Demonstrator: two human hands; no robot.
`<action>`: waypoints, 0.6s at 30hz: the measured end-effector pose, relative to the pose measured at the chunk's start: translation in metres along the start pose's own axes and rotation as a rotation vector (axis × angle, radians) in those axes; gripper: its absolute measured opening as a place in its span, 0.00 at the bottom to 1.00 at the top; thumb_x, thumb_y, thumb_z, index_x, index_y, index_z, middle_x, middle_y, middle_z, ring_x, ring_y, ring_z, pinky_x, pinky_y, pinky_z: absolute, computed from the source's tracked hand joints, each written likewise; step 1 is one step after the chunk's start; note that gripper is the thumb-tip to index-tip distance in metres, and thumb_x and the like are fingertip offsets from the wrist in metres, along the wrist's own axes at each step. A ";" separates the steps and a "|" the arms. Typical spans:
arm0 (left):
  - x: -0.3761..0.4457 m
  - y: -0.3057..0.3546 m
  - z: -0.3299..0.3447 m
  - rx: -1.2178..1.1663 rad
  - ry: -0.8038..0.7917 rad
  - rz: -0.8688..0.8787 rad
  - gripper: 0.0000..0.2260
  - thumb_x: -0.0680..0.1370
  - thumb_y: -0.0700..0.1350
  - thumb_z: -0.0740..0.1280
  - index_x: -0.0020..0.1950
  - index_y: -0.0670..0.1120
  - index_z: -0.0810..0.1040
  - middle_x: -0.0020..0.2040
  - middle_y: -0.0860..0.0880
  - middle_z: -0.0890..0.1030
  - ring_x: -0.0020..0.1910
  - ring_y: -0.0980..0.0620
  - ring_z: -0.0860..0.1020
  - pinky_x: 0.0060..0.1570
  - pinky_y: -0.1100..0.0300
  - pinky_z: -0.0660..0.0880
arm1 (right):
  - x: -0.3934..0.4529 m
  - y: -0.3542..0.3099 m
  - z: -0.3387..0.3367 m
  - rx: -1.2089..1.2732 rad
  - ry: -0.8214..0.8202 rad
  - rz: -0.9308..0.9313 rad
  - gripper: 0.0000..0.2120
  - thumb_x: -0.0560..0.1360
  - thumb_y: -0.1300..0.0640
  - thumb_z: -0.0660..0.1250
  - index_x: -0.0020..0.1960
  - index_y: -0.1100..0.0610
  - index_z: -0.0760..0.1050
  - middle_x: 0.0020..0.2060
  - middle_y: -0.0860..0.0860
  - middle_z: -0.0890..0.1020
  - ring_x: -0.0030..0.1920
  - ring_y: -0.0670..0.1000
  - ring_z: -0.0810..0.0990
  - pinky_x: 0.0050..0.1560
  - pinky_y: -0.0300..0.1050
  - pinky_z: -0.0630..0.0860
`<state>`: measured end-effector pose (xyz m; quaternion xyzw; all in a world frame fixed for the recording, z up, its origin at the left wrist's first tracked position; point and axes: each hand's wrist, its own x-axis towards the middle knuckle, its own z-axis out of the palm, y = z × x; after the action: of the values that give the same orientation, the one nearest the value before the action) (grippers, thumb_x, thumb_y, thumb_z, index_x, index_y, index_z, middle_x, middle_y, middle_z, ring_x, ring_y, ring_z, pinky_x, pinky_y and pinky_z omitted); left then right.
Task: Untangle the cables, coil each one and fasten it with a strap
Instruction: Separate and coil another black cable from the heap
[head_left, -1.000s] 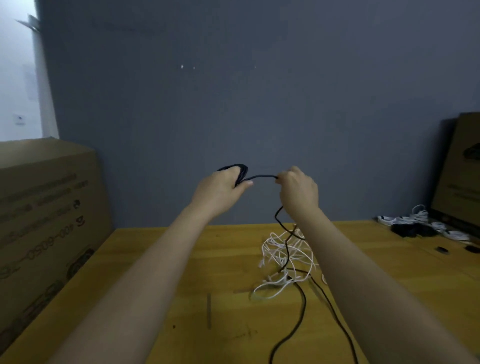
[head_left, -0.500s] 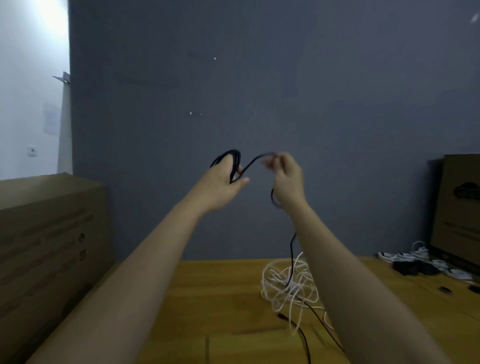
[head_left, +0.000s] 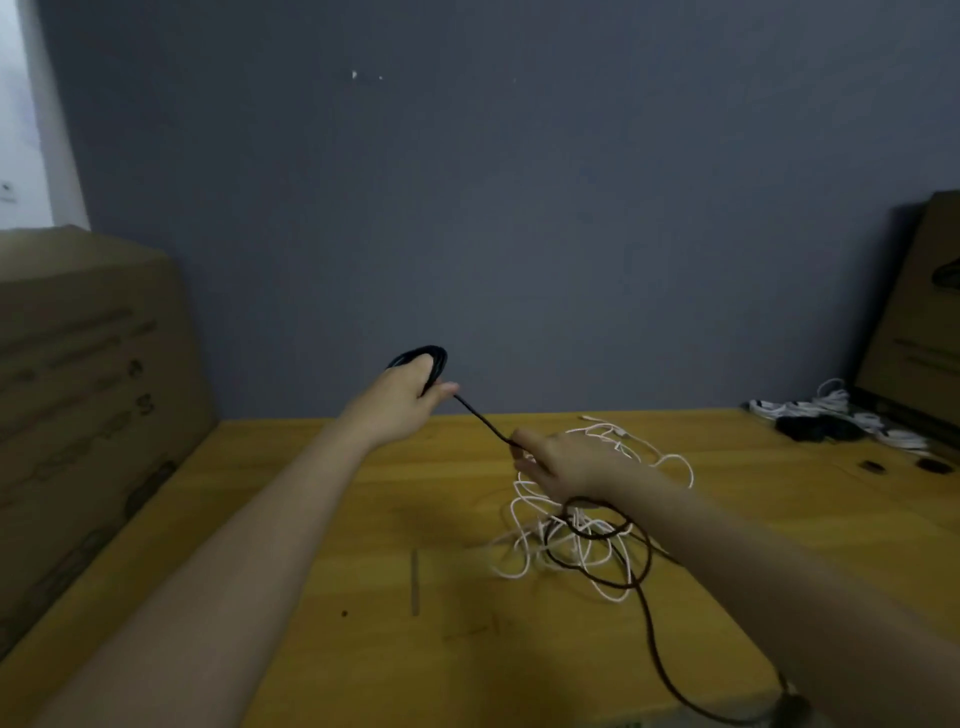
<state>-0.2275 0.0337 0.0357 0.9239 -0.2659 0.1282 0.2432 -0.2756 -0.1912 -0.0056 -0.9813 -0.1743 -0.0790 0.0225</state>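
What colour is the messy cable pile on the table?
White cable pile, clearest in the head view.

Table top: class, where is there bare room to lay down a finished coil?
Bare wood lies on the table between the left cardboard box and the white cable tangle. The far right corner is crowded with bundled cables.

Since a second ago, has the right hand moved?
Yes. The right hand has dropped and pulled away from the left hand, from up against the wall down to the table, drawing out black cable.
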 end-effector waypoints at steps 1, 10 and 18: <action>0.001 0.001 0.004 -0.008 0.004 -0.001 0.16 0.82 0.54 0.56 0.39 0.47 0.61 0.35 0.49 0.65 0.30 0.52 0.65 0.30 0.59 0.61 | 0.002 0.002 0.005 0.010 -0.016 0.016 0.10 0.82 0.53 0.56 0.60 0.56 0.69 0.44 0.56 0.79 0.40 0.54 0.72 0.38 0.45 0.66; -0.002 0.021 0.022 -0.043 -0.027 0.127 0.16 0.81 0.53 0.59 0.38 0.48 0.62 0.35 0.52 0.67 0.31 0.57 0.66 0.29 0.63 0.59 | 0.018 0.026 -0.017 0.055 -0.087 0.132 0.11 0.76 0.58 0.68 0.57 0.56 0.82 0.47 0.55 0.81 0.43 0.48 0.74 0.39 0.37 0.66; 0.011 0.041 -0.008 -0.174 0.130 0.193 0.16 0.81 0.54 0.59 0.43 0.41 0.67 0.36 0.50 0.70 0.33 0.53 0.69 0.33 0.58 0.62 | 0.025 0.037 -0.073 0.167 0.396 0.232 0.08 0.75 0.61 0.68 0.52 0.56 0.83 0.41 0.52 0.85 0.44 0.51 0.82 0.47 0.45 0.78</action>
<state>-0.2420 0.0029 0.0618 0.8594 -0.3472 0.1871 0.3255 -0.2505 -0.2225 0.0695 -0.9548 -0.0587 -0.2521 0.1461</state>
